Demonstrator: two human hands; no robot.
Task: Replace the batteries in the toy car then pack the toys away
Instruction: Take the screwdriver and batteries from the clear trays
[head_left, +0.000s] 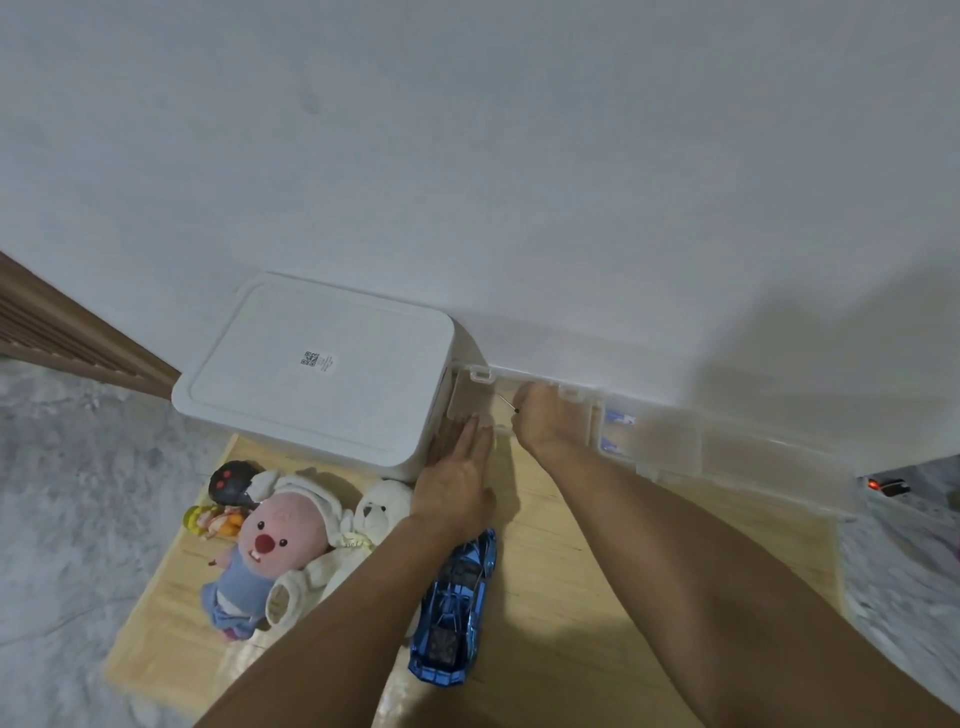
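A shiny blue toy car (457, 613) lies upside down on the wooden mat (587, 597), under my left forearm. My left hand (457, 483) lies flat and open on the mat beside a clear plastic organiser box (670, 441) that stands open against the wall. My right hand (545, 415) reaches into the box's left end and pinches a thin screwdriver (508, 402) with a dark tip. Blue-labelled packs (618, 418), possibly batteries, lie in a middle compartment. Plush toys (280, 540) lie in a heap at the left of the mat.
A white lidded storage bin (317, 369) stands against the wall, left of the organiser. A white plush bear (382, 509) and a black round toy (231, 480) are in the heap. A small black device with a red light (888, 486) sits on the floor at right.
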